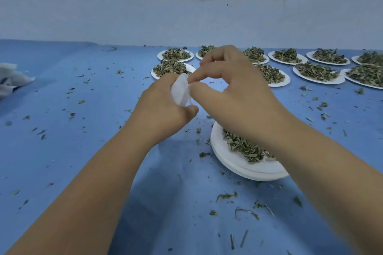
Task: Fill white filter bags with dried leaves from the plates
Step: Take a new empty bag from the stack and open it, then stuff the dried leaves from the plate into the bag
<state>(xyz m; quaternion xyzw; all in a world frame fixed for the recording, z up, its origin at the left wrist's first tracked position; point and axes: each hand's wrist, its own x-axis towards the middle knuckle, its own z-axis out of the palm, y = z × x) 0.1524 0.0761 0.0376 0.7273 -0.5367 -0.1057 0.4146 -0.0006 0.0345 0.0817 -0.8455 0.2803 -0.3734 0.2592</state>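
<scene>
One blue table (83, 151), littered with leaf scraps, against a pale blue wall (124, 20). Far right: white round paper plates (319, 82) heaped with dried green leaves (315, 71); we note another stack (228, 151) close by. One small white filter bag (180, 92), above the table: fingers of our left hand (163, 109) curled round it, thumb and forefinger of our right hand (238, 93) pinching its upper edge.

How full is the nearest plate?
Partly full: nearest plate holds a pile of dried leaves, bare white beside it; the right forearm hides part.
</scene>
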